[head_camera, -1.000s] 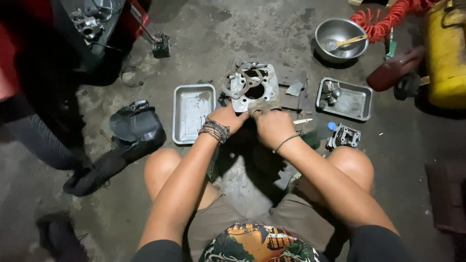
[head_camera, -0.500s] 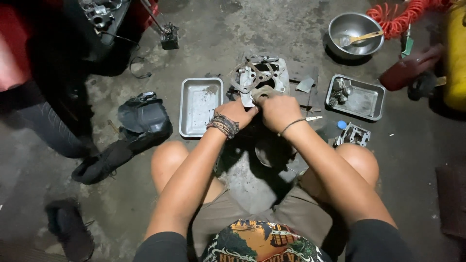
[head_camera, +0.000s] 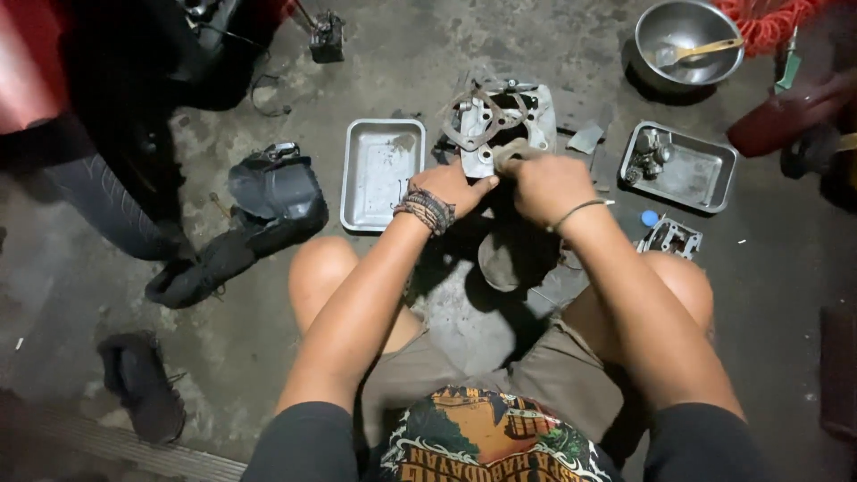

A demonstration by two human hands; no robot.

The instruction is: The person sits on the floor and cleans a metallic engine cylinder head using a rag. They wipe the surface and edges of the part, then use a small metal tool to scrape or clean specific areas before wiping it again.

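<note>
Both hands have slid a little further up onto the metal engine part since the earlier frames, and the view has tilted with them. Fingers of the left hand are stretched forward, tips pressing the near edge of the part without closing round it. Fingers of the right hand are curled tight round a small grey piece at the part's near edge, thumb on top. Beaded bracelets ring the left wrist, a thin band the right.

That engine part lies flat on the concrete floor, just ahead of the knees, with a thin gasket resting on its top. Left of it, just beside the left hand, sits an empty metal tray. To the right, a second tray holds small metal bits. Further back stands a steel bowl with a spoon in it. A black shoe lies off to the left.
</note>
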